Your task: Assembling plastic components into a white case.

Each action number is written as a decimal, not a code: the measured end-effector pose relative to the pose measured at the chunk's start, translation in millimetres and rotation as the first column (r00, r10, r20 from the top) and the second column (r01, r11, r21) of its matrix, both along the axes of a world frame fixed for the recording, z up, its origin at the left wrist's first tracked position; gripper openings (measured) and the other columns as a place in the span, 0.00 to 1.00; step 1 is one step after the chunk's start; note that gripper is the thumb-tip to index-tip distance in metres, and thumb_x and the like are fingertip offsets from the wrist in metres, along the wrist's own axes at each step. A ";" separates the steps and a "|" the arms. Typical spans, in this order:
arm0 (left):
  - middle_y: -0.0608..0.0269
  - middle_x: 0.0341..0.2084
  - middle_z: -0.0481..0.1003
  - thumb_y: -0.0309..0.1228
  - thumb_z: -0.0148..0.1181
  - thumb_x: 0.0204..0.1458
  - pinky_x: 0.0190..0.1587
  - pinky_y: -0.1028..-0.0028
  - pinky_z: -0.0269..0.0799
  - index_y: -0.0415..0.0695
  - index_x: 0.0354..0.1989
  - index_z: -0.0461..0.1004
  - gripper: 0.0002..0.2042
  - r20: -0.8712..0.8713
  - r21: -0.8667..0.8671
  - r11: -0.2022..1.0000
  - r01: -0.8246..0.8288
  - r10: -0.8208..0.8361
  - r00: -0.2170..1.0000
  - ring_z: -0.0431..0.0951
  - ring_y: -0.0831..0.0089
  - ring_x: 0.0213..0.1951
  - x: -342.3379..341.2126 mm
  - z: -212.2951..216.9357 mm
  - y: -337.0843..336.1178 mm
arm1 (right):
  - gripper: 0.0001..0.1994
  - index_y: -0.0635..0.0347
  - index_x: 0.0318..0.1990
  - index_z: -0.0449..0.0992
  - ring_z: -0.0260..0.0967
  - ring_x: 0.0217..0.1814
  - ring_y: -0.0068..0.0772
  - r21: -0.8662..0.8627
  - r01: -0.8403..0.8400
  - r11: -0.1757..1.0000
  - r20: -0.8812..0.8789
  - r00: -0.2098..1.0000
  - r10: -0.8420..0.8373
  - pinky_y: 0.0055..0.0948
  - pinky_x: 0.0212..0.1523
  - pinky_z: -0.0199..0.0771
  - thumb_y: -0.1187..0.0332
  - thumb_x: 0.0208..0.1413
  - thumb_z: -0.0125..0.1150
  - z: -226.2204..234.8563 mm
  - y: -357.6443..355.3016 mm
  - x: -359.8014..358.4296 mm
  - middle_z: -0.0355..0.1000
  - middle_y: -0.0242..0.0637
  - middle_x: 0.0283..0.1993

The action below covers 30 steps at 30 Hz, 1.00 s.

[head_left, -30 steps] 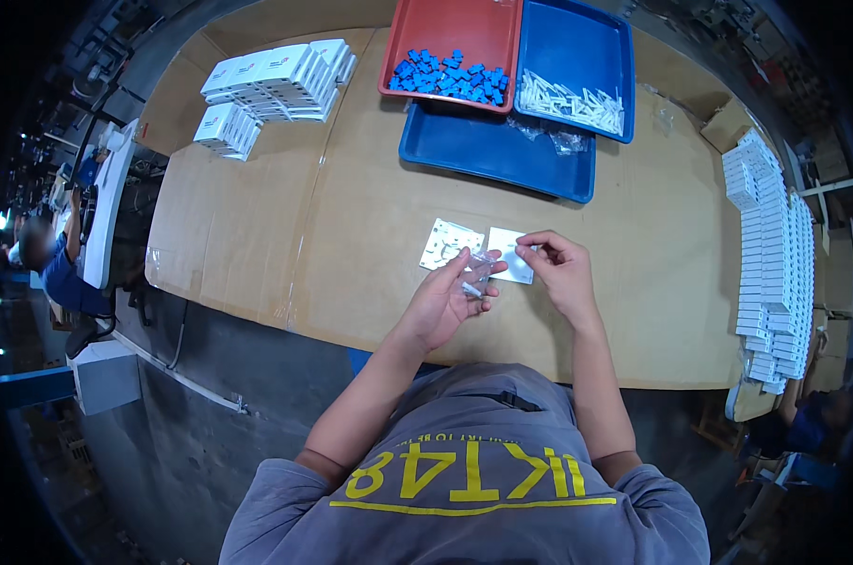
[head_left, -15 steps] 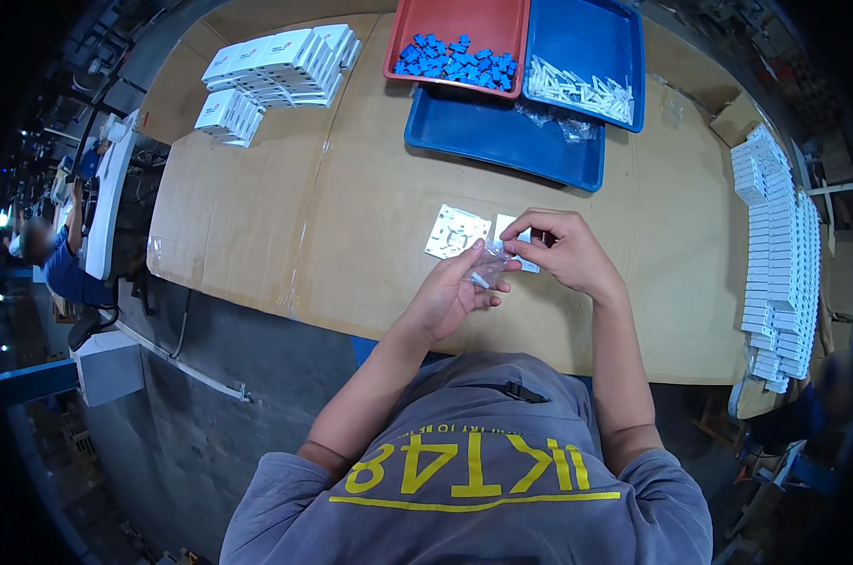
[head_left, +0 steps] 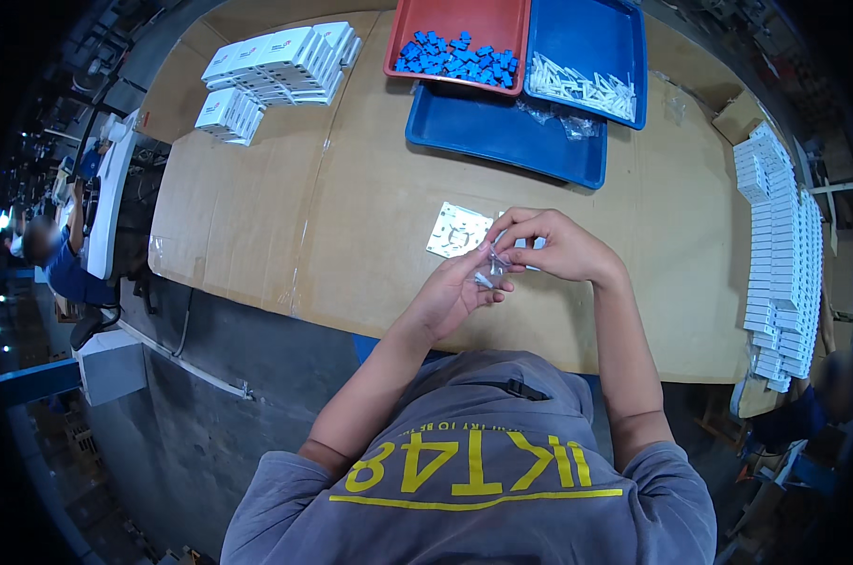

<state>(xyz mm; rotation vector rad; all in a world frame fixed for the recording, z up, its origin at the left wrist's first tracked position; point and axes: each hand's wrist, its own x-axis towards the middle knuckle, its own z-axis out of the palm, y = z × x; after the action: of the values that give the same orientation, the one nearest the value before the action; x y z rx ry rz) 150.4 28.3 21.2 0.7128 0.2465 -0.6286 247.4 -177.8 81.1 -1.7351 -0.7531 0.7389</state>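
Observation:
A small clear plastic bag [head_left: 489, 274] with a white piece inside is held between my two hands, over the cardboard-covered table. My left hand [head_left: 449, 292] grips the bag with thumb and fingers from below. The fingertips of my right hand [head_left: 560, 247] pinch the bag's upper edge. Just beyond my left hand lies a square white plate [head_left: 458, 230] with slots and a round pattern. Another white flat piece [head_left: 530, 243] lies mostly hidden under my right hand.
At the back stand a red tray [head_left: 459, 14] with blue clips [head_left: 456, 59], a blue tray [head_left: 586, 38] with white slim pieces [head_left: 577, 89], and a lower blue tray [head_left: 502, 141] holding clear bags. White boxes [head_left: 276, 56] are stacked back left, more boxes [head_left: 779, 264] right. Co-workers sit at both sides.
My right hand has shifted slightly left, closer to my left hand, and now covers more of the second white piece. The bag's top is bunched between my fingertips.

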 end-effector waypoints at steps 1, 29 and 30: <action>0.54 0.51 0.81 0.45 0.38 0.77 0.47 0.66 0.80 0.43 0.62 0.72 0.22 -0.008 -0.022 1.000 0.007 -0.007 1.000 0.83 0.68 0.44 -0.2 0.9 -0.3 | 0.06 0.65 0.44 0.85 0.75 0.50 0.28 0.008 -0.020 1.000 -0.077 0.997 0.020 0.28 0.49 0.76 0.75 0.63 0.65 -0.2 -0.5 0.1 0.78 0.37 0.51; 0.60 0.53 0.77 0.43 0.39 0.77 0.54 0.64 0.79 0.45 0.64 0.68 0.19 0.010 -0.124 0.992 -0.022 0.023 1.000 0.82 0.64 0.54 1.3 2.7 -7.8 | 0.20 0.70 0.52 0.81 0.74 0.49 0.28 -0.074 -0.076 0.994 -0.142 0.988 0.064 0.32 0.55 0.74 0.59 0.77 0.51 -5.7 6.2 0.6 0.80 0.38 0.49; 0.61 0.53 0.77 0.43 0.39 0.77 0.54 0.64 0.79 0.45 0.64 0.68 0.19 -0.014 -0.138 0.990 -0.027 0.025 1.000 0.82 0.65 0.54 1.3 5.8 -9.1 | 0.20 0.70 0.53 0.81 0.74 0.49 0.28 -0.072 -0.075 0.995 -0.165 0.984 0.062 0.31 0.54 0.74 0.59 0.77 0.51 -6.2 4.0 2.7 0.80 0.38 0.48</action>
<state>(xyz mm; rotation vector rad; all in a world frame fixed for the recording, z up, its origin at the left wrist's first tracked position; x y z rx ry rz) 151.8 19.3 27.0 0.5717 0.2210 -0.6188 250.1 -173.9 74.9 -1.7015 -0.6830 0.9559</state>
